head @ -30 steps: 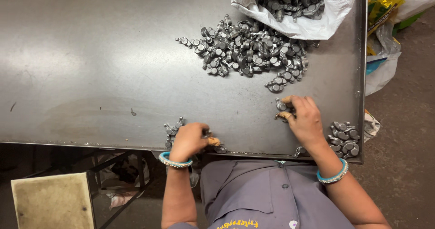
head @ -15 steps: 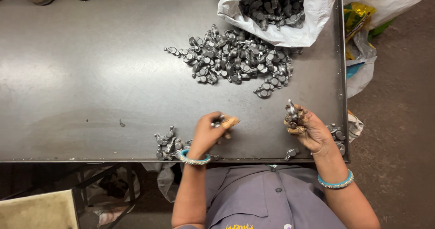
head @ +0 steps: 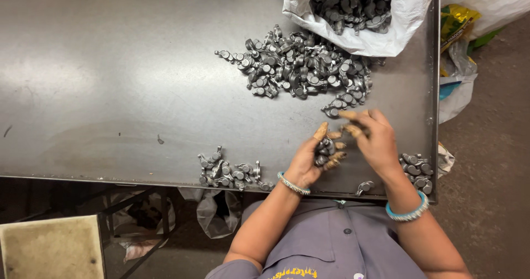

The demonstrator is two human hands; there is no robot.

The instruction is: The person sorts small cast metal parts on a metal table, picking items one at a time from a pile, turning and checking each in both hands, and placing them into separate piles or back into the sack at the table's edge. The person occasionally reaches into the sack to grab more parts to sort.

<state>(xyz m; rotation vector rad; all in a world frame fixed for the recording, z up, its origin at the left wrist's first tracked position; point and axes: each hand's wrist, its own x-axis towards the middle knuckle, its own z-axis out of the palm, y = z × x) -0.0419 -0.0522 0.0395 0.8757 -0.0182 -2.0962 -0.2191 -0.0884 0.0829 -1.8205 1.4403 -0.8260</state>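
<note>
I see my left hand (head: 309, 160) cupped, fingers (head: 321, 131) closed around several small grey metal castings (head: 324, 151) above the steel surface (head: 110, 91), while my right hand (head: 375, 141) pinches at them, fingertips together

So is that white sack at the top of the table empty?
No, the white sack lies open and is full of grey metal parts, like the pile on the table.

The left hand (head: 314, 156) is curling palm-up, its grip closing around small metal parts (head: 324, 150). The right hand (head: 372, 138) is arching beside it, fingertips (head: 349, 115) pointing left, both forearms angling inward.
</note>
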